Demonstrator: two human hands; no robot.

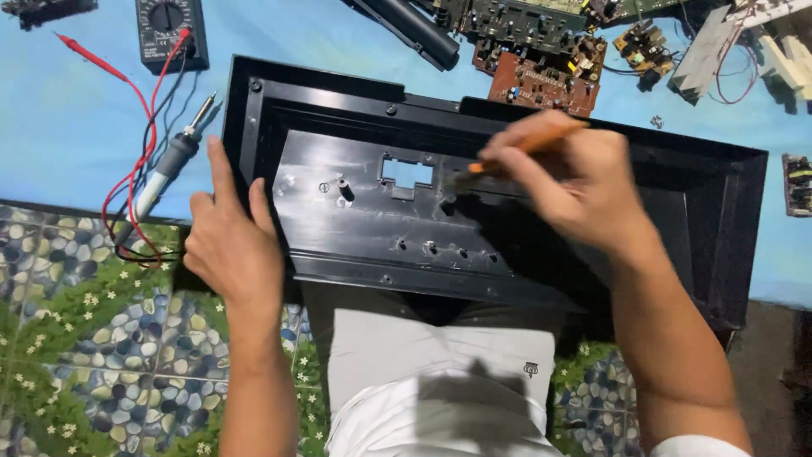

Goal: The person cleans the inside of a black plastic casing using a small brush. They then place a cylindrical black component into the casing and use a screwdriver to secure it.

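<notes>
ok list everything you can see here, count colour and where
black plastic casing: one, black, centre, lying across the blue sheet
blue sheet: one, light blue, under the casing
pebble-and-flower patterned floor: grey and green, lower left
black multimeter with red leads: one, top left
grey-handled soldering iron: one, left of the casing
brown circuit boards: several, top centre to right
black cylindrical tube: one, top centre
orange-handled tool: one, blurred, over the casing
white cloth: on the person's lap, bottom centre
left hand: resting on the casing's left edge
right hand: grip closed on the orange-handled tool
</notes>
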